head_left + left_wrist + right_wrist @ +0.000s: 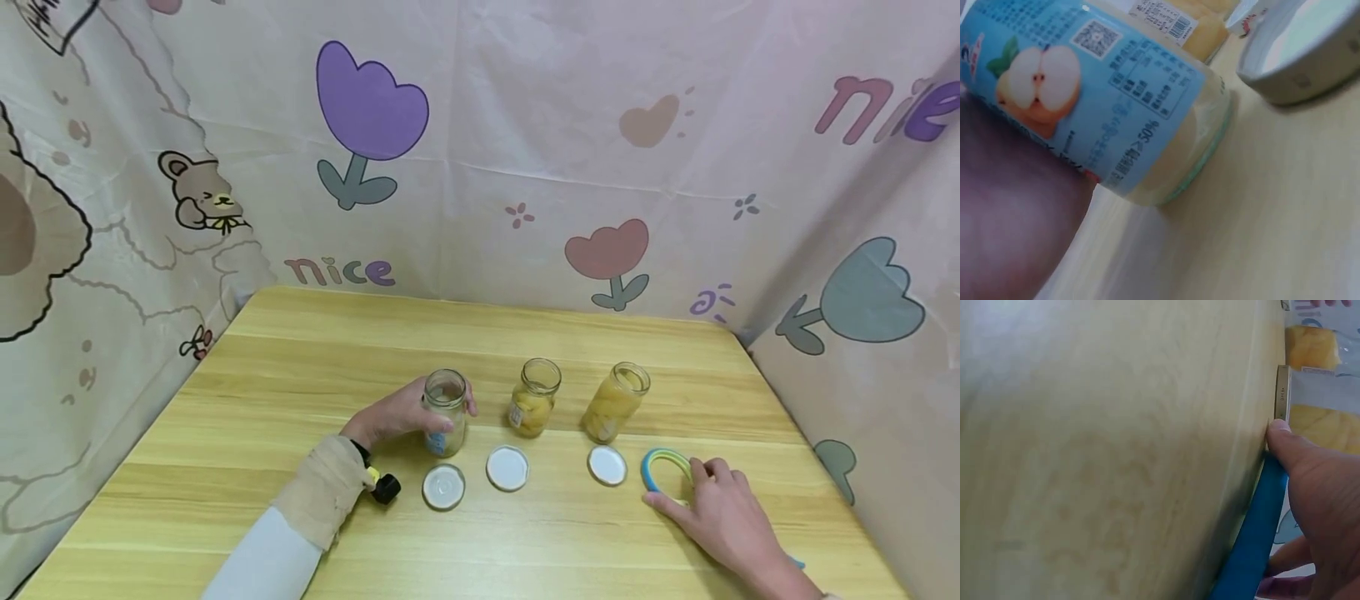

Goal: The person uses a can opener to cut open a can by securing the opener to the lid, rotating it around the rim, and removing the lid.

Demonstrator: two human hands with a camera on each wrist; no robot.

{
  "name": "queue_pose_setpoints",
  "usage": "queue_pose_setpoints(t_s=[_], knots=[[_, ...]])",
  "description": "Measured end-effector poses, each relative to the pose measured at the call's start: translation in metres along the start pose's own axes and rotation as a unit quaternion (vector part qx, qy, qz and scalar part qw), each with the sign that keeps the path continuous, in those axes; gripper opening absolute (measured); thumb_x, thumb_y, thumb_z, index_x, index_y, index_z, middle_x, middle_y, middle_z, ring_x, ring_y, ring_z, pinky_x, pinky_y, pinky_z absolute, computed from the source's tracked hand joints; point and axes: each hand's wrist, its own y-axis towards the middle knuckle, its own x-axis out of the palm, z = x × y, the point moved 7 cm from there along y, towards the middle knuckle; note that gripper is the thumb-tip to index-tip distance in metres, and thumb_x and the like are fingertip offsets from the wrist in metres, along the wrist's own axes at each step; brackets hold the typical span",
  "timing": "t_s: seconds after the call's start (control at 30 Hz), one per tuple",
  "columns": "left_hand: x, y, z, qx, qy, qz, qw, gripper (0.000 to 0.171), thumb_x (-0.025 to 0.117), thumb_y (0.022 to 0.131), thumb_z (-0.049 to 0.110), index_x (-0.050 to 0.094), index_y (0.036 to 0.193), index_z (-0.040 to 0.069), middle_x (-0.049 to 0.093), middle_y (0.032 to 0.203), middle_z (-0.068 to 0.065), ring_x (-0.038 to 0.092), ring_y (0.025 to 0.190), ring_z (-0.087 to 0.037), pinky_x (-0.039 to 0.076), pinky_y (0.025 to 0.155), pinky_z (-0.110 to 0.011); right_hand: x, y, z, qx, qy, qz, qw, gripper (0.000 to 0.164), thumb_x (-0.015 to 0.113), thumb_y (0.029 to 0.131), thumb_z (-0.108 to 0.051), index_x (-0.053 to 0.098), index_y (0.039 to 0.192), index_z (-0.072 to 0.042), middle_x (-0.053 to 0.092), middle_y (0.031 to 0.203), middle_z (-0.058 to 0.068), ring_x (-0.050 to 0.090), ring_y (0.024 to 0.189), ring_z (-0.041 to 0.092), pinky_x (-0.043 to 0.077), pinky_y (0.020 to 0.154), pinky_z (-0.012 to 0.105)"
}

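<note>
My left hand [408, 410] grips an open glass jar [446, 417], thumb across its front and fingers behind it. The jar has a blue label [1094, 81] with a cut-fruit picture and pale contents; its base is close over the wood in the left wrist view. At the right, my right hand [723, 512] holds a blue jar opener [651, 475] with a yellow-green inner side, its loop facing left. The thumb is at the loop's near edge and the fingers at its right side. The palm hides the opener's middle; a blue end shows beyond the wrist.
Two more open jars with yellow fruit stand on the wooden table [337, 350]: a middle jar [535, 400] and a right jar [615, 404]. In front lie a left lid [443, 487], a middle lid [507, 468] and a right lid [607, 465]. Printed cloth [487, 167] hangs behind.
</note>
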Motion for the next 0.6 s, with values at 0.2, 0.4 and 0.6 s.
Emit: queue_pose_setpoints(t_s=[0.2,0.4,0.6], knots=[[0.0,-0.004,0.001,-0.021,0.038,0.046,0.998,0.039,0.069,0.092,0.011,0.056,0.127,-0.002,0.058,0.126,-0.03,0.058,0.108,-0.021,0.048,0.099,-0.027,0.002,0.001,0.006,0.012,0.032,-0.027,0.999,0.105,0.071,0.081,-0.076,0.053,0.135,0.013,0.058,0.121,0.035,0.06,0.097,0.046,0.053,0.081,0.06],[-0.01,-0.024,0.0,-0.087,0.174,0.151,0.9693,0.069,0.078,0.089,0.035,0.046,0.148,0.014,0.063,0.137,-0.013,0.058,0.128,-0.029,0.045,0.113,-0.052,0.003,0.0,0.008,0.011,0.052,-0.049,0.997,0.11,0.073,0.078,-0.076,0.047,0.144,0.008,0.057,0.126,0.036,0.06,0.101,0.046,0.05,0.079,0.058],[-0.027,-0.063,0.012,-0.038,0.232,0.209,0.9492,0.078,0.058,0.098,0.062,0.033,0.159,0.019,0.043,0.161,-0.016,0.037,0.147,-0.051,0.031,0.114,-0.076,-0.002,0.0,0.014,0.022,0.075,-0.064,0.995,0.098,0.062,0.093,-0.068,0.038,0.152,0.006,0.051,0.134,0.04,0.057,0.111,0.055,0.048,0.078,0.064]])
